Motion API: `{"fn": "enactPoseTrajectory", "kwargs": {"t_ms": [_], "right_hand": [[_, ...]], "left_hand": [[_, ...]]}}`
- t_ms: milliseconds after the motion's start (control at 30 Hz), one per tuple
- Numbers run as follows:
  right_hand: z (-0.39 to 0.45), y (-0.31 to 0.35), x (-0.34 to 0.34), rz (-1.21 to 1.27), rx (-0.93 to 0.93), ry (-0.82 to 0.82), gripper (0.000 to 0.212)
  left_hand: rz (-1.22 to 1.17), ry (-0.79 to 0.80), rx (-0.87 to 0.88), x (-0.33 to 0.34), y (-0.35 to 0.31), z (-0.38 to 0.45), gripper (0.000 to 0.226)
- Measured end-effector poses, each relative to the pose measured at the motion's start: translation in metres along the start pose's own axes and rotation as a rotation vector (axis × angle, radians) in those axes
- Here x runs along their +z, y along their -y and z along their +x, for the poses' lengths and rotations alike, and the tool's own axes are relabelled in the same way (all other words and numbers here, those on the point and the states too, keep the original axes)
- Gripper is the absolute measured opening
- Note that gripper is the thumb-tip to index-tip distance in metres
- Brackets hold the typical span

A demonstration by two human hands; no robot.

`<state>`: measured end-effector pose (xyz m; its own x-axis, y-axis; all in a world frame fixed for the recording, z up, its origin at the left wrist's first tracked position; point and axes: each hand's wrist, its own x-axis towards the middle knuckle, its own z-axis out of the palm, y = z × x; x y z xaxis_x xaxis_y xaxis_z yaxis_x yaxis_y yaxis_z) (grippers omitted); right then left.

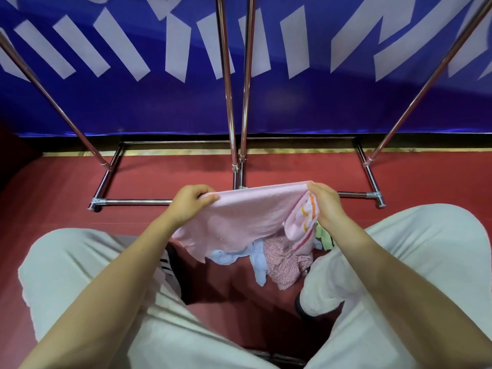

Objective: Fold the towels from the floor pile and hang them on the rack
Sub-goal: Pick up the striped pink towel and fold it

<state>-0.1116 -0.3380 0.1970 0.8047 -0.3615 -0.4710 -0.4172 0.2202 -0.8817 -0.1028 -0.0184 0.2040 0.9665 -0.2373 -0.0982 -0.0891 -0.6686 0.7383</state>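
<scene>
While stretched between hands, pink towel (pixel 239 217) top edge pinched: left fingers (pixel 206 199), right fingers (pixel 315 191) grasping corners.

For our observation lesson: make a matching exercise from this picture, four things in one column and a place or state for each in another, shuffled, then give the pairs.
Things
1. pink towel
2. light blue cloth
3. rack
4. blue banner

Places or states
A. hanging behind the rack's poles
B. lying in the pile on the red floor
C. held up at its top corners by the left hand and the right hand
D. standing on the floor, no towel showing on its bars

Pairs: 1-C, 2-B, 3-D, 4-A
</scene>
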Motion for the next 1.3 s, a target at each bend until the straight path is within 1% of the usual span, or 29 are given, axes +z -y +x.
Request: {"fn": "enactPoseTrajectory", "kwargs": {"t_ms": [67,200,300,400,533,600,667,733,833,900,967,1000,1100,1167,1233,1300], "right_hand": [[0.003,-0.002,-0.009,0.01,0.001,-0.033,0.013],[0.007,-0.004,-0.022,0.001,0.009,-0.088,0.026],[0.009,-0.006,-0.024,-0.017,0.026,-0.119,0.028],[0.012,-0.007,-0.025,-0.017,0.057,-0.151,0.03],[0.014,-0.011,-0.021,-0.022,0.083,-0.156,0.033],[0.012,-0.011,-0.015,-0.033,0.084,-0.14,0.034],[0.01,-0.011,-0.009,-0.049,0.089,-0.122,0.033],[0.007,-0.011,-0.004,-0.082,0.093,-0.1,0.03],[0.004,-0.011,0.003,-0.123,0.137,-0.072,0.013],[-0.001,-0.008,0.011,-0.087,0.141,-0.032,0.017],[-0.008,-0.003,0.022,-0.119,0.063,0.002,0.023],[-0.012,0.0,0.027,-0.179,-0.014,0.015,0.026],[-0.023,0.003,0.038,-0.466,-0.35,0.059,0.029],[-0.026,0.002,0.046,-0.609,-0.485,0.087,0.029],[-0.032,0.005,0.058,-0.607,-0.498,0.143,0.029],[-0.037,0.006,0.07,-0.502,-0.419,0.164,0.03]], "left_hand": [[-0.017,-0.022,-0.019,-0.003,0.001,-0.003,0.02],[-0.005,-0.08,-0.048,-0.007,0.009,-0.011,0.01],[0.003,-0.137,-0.076,-0.007,0.018,-0.016,0.01],[-0.032,-0.241,-0.127,-0.009,0.03,-0.021,0.012],[-0.245,-0.377,-0.258,-0.013,0.037,-0.024,0.008],[-0.402,-0.426,-0.288,-0.017,0.034,-0.024,0.006],[-0.576,-0.438,-0.281,-0.021,0.028,-0.024,0.011],[-0.702,-0.414,-0.285,-0.024,0.025,-0.024,0.014],[-0.746,-0.44,-0.321,-0.025,0.017,-0.024,0.017],[-0.744,-0.484,-0.323,-0.024,0.011,-0.022,0.018],[-0.761,-0.489,-0.328,-0.019,0.0,-0.021,0.019],[-0.756,-0.484,-0.327,-0.016,-0.006,-0.021,0.02],[-0.704,-0.448,-0.269,0.0,-0.023,-0.019,0.024],[-0.711,-0.438,-0.241,0.011,-0.037,-0.016,0.023],[-0.738,-0.45,-0.249,0.02,-0.049,-0.015,0.025],[-0.771,-0.464,-0.276,0.031,-0.058,-0.015,0.024]]}}
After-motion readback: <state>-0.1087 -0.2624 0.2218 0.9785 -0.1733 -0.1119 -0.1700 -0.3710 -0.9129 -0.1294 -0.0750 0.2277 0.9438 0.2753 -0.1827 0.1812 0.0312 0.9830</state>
